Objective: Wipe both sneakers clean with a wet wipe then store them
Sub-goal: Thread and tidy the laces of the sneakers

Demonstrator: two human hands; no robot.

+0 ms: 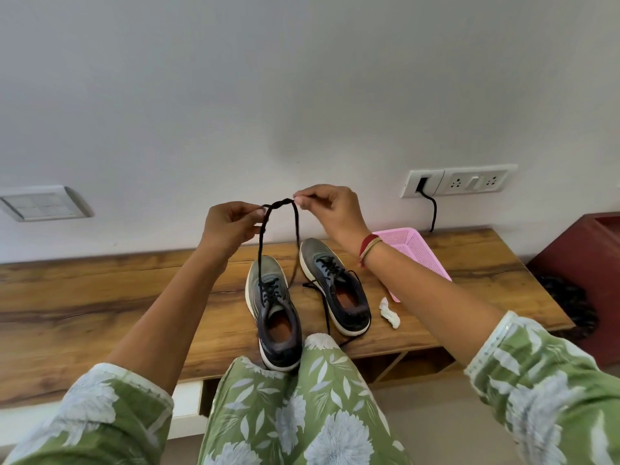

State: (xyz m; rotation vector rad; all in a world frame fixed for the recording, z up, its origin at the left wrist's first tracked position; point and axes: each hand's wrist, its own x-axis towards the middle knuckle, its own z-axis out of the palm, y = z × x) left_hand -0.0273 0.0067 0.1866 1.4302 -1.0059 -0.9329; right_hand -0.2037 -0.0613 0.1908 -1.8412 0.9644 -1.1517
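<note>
Both hands (231, 226) pinch laces (280, 204) w/ wipe (390, 313), basket (416, 250) nearby.

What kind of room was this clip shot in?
Probably a home, perhaps an entryway or bedroom. A low wooden bench with open cubbies beneath runs along a plain white wall with a socket panel; a pink plastic basket sits beside the sneakers.

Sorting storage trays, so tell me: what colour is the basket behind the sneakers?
The basket is pink, seen in the head view.
</note>
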